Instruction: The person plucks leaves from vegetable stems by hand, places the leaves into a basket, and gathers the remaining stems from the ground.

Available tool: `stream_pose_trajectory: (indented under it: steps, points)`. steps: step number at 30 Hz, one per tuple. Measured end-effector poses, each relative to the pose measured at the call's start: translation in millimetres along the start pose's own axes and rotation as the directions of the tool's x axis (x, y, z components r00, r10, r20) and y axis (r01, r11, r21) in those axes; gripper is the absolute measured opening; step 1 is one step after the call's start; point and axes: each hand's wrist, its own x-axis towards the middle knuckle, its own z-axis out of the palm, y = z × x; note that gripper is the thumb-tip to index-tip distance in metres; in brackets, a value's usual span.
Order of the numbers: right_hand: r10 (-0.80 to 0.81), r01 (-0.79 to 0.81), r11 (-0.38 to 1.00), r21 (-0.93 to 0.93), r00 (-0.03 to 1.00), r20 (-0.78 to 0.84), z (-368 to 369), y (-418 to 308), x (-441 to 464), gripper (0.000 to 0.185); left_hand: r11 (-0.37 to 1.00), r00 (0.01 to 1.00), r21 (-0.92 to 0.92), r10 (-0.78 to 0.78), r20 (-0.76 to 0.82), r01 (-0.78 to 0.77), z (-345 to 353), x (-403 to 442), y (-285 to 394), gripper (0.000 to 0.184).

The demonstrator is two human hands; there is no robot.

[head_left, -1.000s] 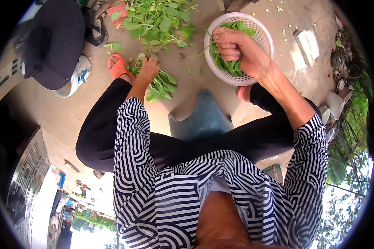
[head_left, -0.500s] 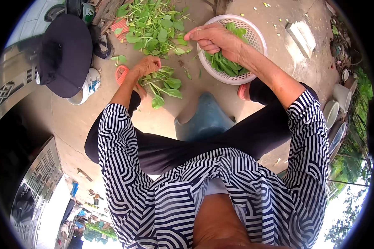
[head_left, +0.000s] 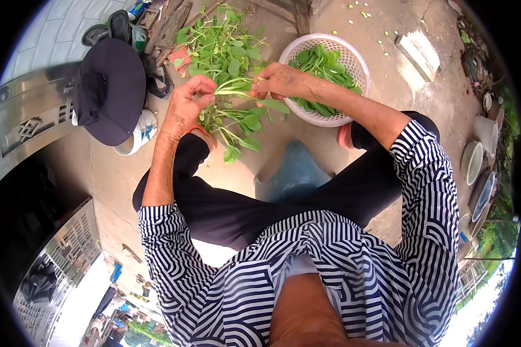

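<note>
Together, the left hand (head_left: pixel 185 107) and right hand (head_left: pixel 275 84) are pinching a green leafy stem (head_left: pixel 233 91) between them, left of the round white perforated plastic basket (head_left: pixel 325 81).

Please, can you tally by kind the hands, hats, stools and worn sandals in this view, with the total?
Hands: 2 (left hand, right hand)
Hat: 1
Stool: 1
Worn sandals: 2
Total: 6
</note>
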Motion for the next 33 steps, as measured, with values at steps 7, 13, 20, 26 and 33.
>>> stream_pose_trajectory:
  steps: [7, 13, 20, 26, 33]
  points:
    - [-0.088, 0.075, 0.959, -0.275, 0.995, -0.037, 3.7, -6.5, -4.2, 0.03, 0.98, 0.987, 0.198, 0.063, -0.151, -0.032, 12.4, 9.1, 11.8, 0.024]
    - [-0.115, 0.057, 0.985, -0.16, 0.917, -0.381, -6.3, -3.7, 4.6, 0.028, 0.963, 0.968, 0.25, 0.152, -0.198, -0.1, 11.8, 12.7, 11.2, 0.017]
    - [0.12, 0.062, 0.881, 0.469, 0.93, -0.348, -41.2, -13.8, 2.7, 0.025, 0.925, 0.976, -0.376, -0.129, -0.177, 0.054, -8.3, 13.4, 1.8, 0.014]
    - [0.057, -0.049, 0.991, 0.123, 0.996, -0.065, -14.4, -8.5, 2.7, 0.031, 0.916, 0.978, -0.394, -0.148, -0.15, 0.079, -6.2, 17.0, 4.7, 0.013]
    - [0.03, -0.027, 0.975, 0.222, 0.999, -0.013, -14.6, -8.8, -1.3, 0.026, 0.842, 0.969, -0.496, -0.245, -0.002, 0.212, -7.8, 22.8, -3.0, 0.013]
